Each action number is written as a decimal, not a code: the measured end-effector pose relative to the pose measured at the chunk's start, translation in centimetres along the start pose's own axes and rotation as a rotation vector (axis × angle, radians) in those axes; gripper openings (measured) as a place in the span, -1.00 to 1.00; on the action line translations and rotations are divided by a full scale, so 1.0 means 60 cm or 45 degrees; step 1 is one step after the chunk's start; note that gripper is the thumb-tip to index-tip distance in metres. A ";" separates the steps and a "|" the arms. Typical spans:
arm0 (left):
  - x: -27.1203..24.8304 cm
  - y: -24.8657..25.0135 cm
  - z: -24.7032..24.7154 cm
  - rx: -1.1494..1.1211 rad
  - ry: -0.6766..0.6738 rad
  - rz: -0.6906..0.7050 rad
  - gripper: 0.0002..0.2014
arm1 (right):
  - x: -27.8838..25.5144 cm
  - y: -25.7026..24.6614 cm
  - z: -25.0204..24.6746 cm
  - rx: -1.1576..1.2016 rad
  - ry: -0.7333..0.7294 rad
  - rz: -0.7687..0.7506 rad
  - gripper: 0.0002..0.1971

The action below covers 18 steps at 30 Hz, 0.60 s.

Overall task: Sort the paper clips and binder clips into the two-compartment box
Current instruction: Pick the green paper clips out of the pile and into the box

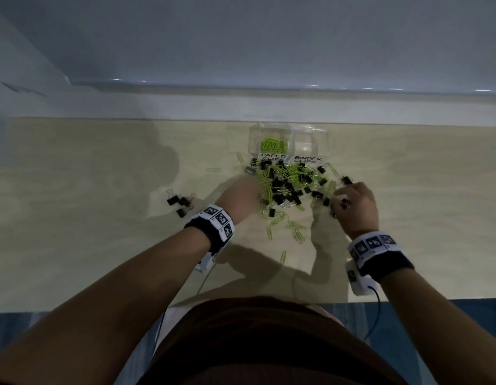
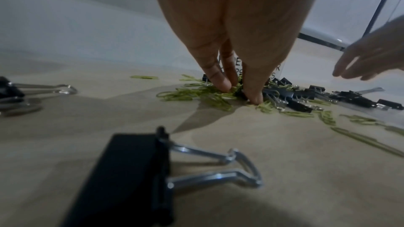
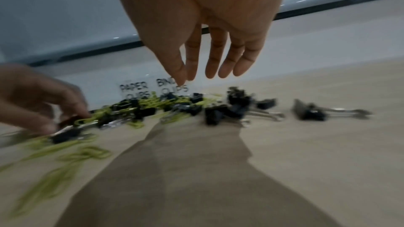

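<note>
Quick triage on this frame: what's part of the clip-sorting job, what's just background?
Job:
- green paper clips
- black binder clips, plus a stray group
- two-compartment box; PAPER CLIPS side already holds green clips
- left hand with fingertips in the pile
- right hand

Background:
- table
- wristbands
- camera cable
</note>
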State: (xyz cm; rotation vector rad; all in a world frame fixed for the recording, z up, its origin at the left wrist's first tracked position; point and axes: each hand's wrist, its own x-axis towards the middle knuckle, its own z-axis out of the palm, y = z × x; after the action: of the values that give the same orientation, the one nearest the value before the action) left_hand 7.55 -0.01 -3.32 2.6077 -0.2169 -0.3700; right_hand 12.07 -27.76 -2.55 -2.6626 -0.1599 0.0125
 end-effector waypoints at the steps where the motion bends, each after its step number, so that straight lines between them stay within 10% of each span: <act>1: 0.002 0.001 0.001 0.007 -0.001 -0.009 -0.67 | -0.003 -0.015 0.009 0.010 -0.008 -0.087 -0.93; 7: -0.006 -0.006 -0.006 -0.103 0.040 -0.005 -0.77 | -0.003 -0.143 0.083 -0.042 -0.401 -0.618 -0.82; 18: -0.063 -0.098 -0.066 -0.501 0.592 -0.416 -0.87 | 0.019 -0.184 0.102 -0.295 -0.669 -0.710 -0.95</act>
State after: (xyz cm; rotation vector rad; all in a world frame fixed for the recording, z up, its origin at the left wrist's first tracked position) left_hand 5.62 7.72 -2.07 2.2525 0.4038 0.0892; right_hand 11.75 -15.09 -2.91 -2.6801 -1.1211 0.5401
